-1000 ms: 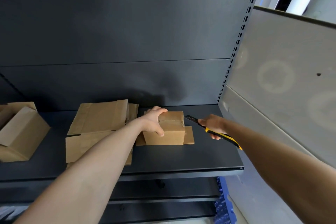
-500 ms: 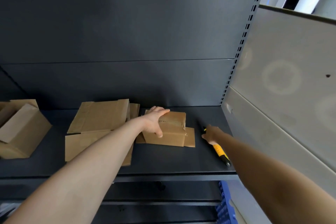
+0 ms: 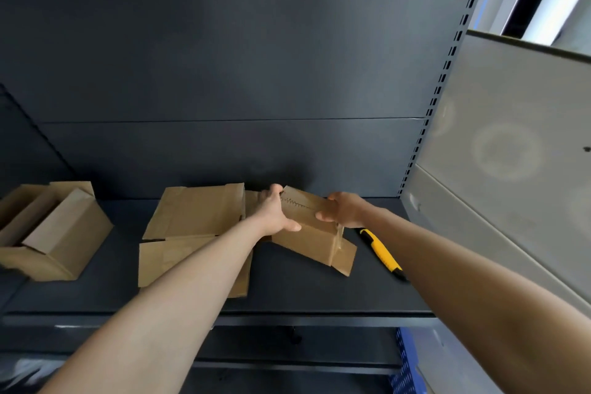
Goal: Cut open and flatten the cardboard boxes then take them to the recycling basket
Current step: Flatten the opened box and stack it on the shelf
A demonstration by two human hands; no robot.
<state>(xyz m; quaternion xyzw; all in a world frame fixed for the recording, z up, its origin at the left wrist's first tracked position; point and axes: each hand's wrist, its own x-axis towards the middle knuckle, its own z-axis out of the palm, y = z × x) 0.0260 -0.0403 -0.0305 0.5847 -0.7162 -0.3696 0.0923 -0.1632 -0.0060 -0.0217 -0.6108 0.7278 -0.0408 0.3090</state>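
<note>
A small brown cardboard box (image 3: pixel 311 233) sits tilted on the dark shelf (image 3: pixel 287 294), its taped top seam facing me and a loose flap hanging at its lower right. My left hand (image 3: pixel 275 211) grips the box's left end. My right hand (image 3: pixel 340 209) grips its right end. A yellow and black utility knife (image 3: pixel 382 252) lies on the shelf just right of the box, under my right forearm, held by neither hand.
Flattened cardboard (image 3: pixel 192 233) lies on the shelf left of the small box. An opened box (image 3: pixel 54 233) stands at the far left. A grey panel (image 3: pixel 511 169) walls the right side. A blue basket (image 3: pixel 406 365) shows below the shelf at lower right.
My right hand laid the knife down on the shelf and moved left onto the box. Both hands now hold the box, which has tipped up and turned.
</note>
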